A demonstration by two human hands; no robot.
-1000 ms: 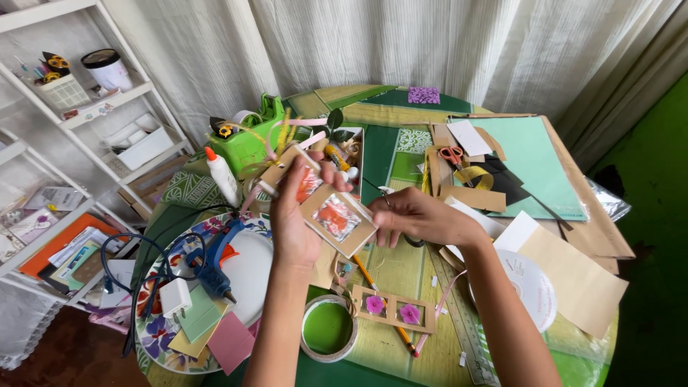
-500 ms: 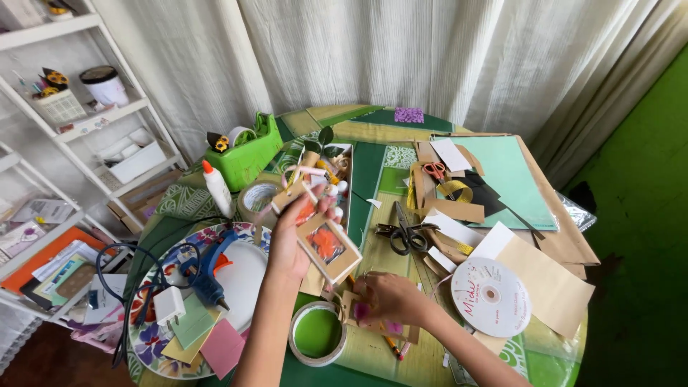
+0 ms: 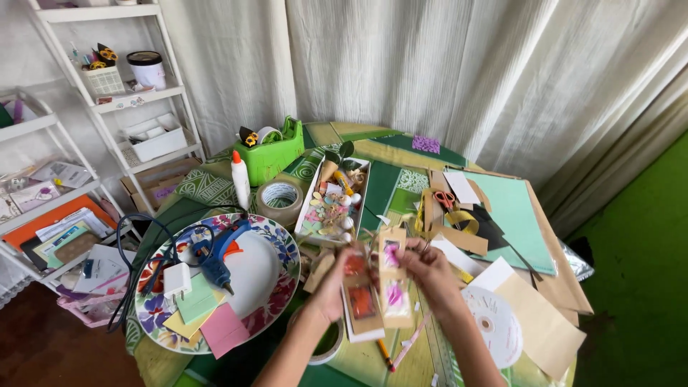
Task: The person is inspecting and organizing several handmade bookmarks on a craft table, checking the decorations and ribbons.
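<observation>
Held up over the table's [image 3: 358,136] near edge, centre: two kraft card strips. Left strip [image 3: 362,297] w/ orange-red picture panels, pinched in left hand [image 3: 331,285], fingers clamped on its upper part. Right strip [image 3: 393,287] w/ pink-purple flower shapes, upright, just beside and partly overlapping the left one; right hand [image 3: 424,271] fingers closed on its top end. Both strips tan, narrow, long side vertical.

Vs 0.5 s ago: right hand up from the near edge, where it touched the flower strip lying flat; that strip now lifted next to the other. Left hand lower and nearer centre. Plate [image 3: 283,276] w/ glue gun [image 3: 215,256] at left edge, disc [image 3: 494,326] at right: unchanged.
</observation>
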